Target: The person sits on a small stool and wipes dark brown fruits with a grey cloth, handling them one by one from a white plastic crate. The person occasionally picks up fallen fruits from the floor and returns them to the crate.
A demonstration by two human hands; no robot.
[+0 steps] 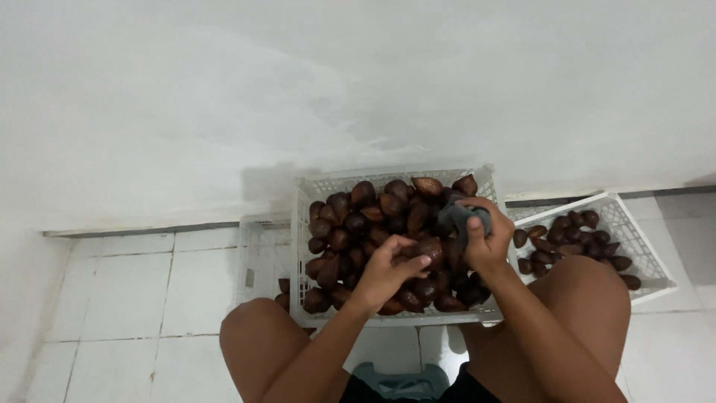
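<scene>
2 white side crates (634,246) flank the full fruit crate (317,190).

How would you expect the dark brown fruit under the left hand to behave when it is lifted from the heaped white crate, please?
The fruit looks rigid and pointed-oval, so it would probably keep its shape in the left hand. Its skin seems scaly rather than glossy, so likely not slippery. Since the crate is heaped, neighbouring fruits may roll once it leaves.
</scene>
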